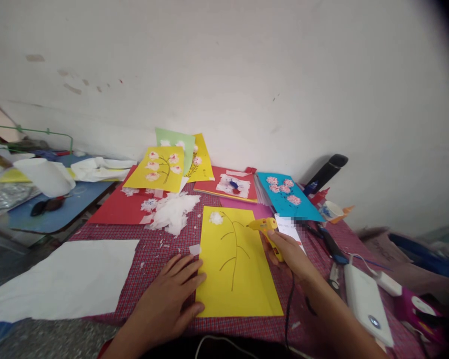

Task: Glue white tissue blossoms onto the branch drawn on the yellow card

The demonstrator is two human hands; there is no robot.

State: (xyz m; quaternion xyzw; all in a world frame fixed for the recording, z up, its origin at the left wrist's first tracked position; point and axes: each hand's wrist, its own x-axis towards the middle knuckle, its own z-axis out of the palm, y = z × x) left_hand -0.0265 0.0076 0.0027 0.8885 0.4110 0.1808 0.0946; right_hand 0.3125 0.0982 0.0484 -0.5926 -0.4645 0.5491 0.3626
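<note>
A yellow sheet of paper (217, 289) lies in front of me, with a drawn branching stem and one white tissue flower (216, 218) at its upper left. My left hand (172, 289) rests flat with fingers spread, its fingertips on the sheet's left edge. Wrapped around a yellow glue gun (264, 226), my right hand (286, 252) is over the sheet's right edge. The gun's nozzle points left, near the tip of an upper right branch. Its dark cord hangs down past my wrist.
Torn white tissue (174, 212) is heaped behind the sheet. Finished flower pictures lean at the wall, one on blue paper (284, 194). A white power bank (368, 304) lies at right, a large white paper sheet (71, 279) at left, a tissue roll (45, 174) further back.
</note>
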